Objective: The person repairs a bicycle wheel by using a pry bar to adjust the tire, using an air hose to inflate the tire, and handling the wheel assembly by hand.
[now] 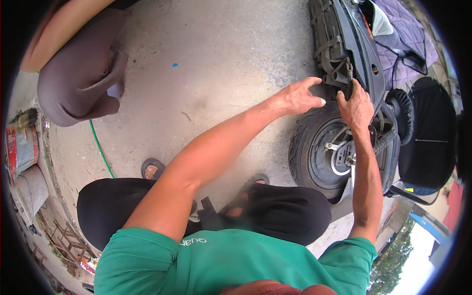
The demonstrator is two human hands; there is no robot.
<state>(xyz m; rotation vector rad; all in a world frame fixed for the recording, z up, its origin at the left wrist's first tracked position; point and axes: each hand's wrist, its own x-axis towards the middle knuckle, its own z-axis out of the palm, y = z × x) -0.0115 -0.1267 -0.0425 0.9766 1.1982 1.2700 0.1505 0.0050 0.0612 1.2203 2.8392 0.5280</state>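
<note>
A scooter or light motorbike stands at the right, its rear wheel (322, 155) near my knee. My left hand (298, 97) is stretched out beyond the tyre's top, thumb and forefinger spread, holding nothing visible. Its fingertips are close to dark tube-like parts (337, 77) under the scooter's tail. My right hand (357, 107) is above the wheel, thumb and forefinger either side of a narrow dark part (349, 69). What lies inside that grip is too dark to make out. Below my right wrist are the wheel hub (342, 158) and a coil spring (385, 140).
Across the concrete floor (206, 59), a person in brown trousers (81, 69) is at the upper left. A green hose (101, 147) runs on the ground. A purple quilted cover (410, 39) and a black rounded panel (427, 137) are beyond the scooter. Red box (22, 150) at left.
</note>
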